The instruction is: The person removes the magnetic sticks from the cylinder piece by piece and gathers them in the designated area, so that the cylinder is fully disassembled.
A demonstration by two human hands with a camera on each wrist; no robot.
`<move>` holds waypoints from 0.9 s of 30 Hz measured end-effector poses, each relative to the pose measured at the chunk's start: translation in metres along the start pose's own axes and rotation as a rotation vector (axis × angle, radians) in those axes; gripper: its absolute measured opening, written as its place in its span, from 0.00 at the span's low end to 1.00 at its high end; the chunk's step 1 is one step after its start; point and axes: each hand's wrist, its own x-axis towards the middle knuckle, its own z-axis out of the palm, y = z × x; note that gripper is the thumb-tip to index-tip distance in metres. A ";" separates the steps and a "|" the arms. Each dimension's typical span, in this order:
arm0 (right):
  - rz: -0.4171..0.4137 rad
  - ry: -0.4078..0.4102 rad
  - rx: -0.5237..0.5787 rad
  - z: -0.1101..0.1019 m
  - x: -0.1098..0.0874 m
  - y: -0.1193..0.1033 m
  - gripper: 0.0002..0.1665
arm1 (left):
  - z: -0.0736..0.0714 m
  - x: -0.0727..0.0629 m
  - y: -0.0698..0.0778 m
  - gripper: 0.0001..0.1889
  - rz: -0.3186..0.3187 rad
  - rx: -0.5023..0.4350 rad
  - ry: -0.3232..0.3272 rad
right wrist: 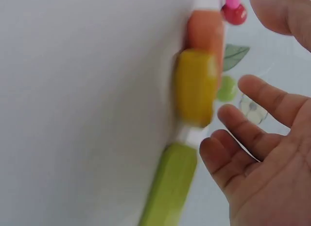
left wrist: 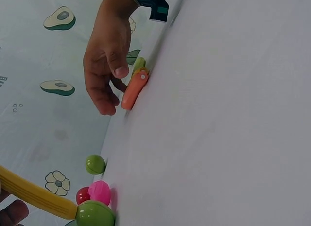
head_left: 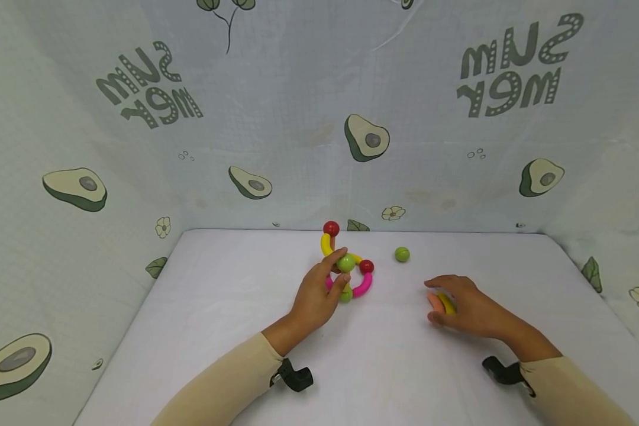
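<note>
Ball-and-stick toy (head_left: pixel 346 262), one, toward the far side of the white table (head_left: pixel 234 284), pinched by the left hand (head_left: pixel 315 296); we also list a loose green ball (head_left: pixel 402 254), an orange stick (head_left: pixel 435 302) and yellow stick (head_left: pixel 447 303) beside the right hand (head_left: pixel 465 305), its fingers parted.

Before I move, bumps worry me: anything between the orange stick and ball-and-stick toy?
Nothing visible stands between the orange stick and ball-and-stick toy; the loose green ball lies farther back, off the direct line.
</note>
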 end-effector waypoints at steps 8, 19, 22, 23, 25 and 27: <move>0.008 0.046 0.073 -0.003 0.012 -0.030 0.35 | -0.007 0.000 -0.004 0.31 -0.016 -0.092 0.013; -0.076 0.153 0.119 0.007 0.034 -0.075 0.34 | -0.006 0.001 -0.008 0.27 -0.117 -0.235 0.039; -0.097 0.168 0.147 0.010 0.042 -0.087 0.35 | -0.006 0.003 -0.010 0.26 -0.145 -0.299 0.051; -0.103 0.173 0.156 0.011 0.044 -0.091 0.35 | -0.005 0.003 -0.010 0.26 -0.155 -0.318 0.054; -0.128 0.191 0.171 0.013 0.049 -0.098 0.35 | -0.006 0.005 -0.010 0.25 -0.176 -0.354 0.058; -0.160 0.213 0.185 0.016 0.054 -0.105 0.35 | -0.006 0.006 -0.010 0.24 -0.193 -0.384 0.060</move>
